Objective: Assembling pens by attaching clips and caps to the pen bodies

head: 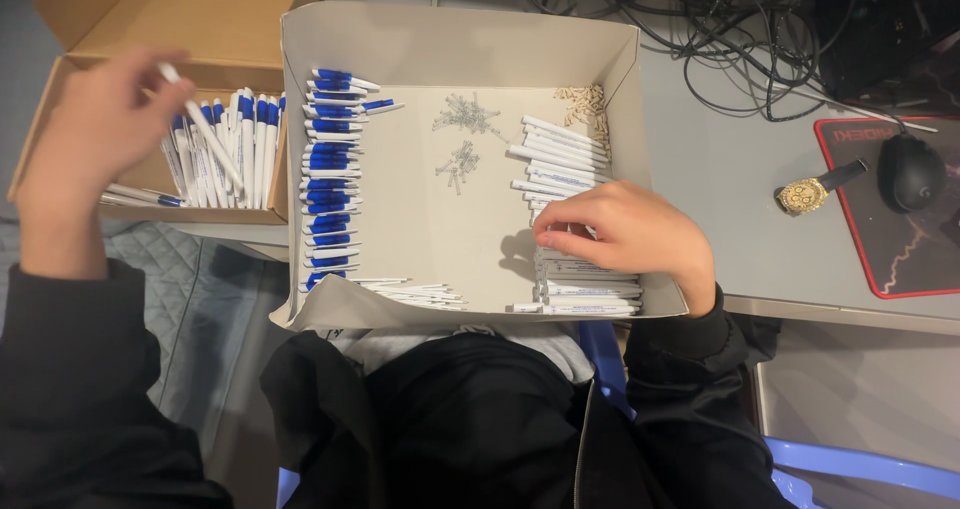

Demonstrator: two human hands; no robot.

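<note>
While the left hand (95,139) pinches a pen (200,124) over the brown box (60,99), the right hand (630,239), fingers curled, touches the white barrels (565,154) in the tray (460,39); lay the pen parallel to its neighbours.

Left hand (95,134) holds a pen (200,124) over the cardboard box (60,119); right hand (630,234) touches white barrels (560,154)
</note>
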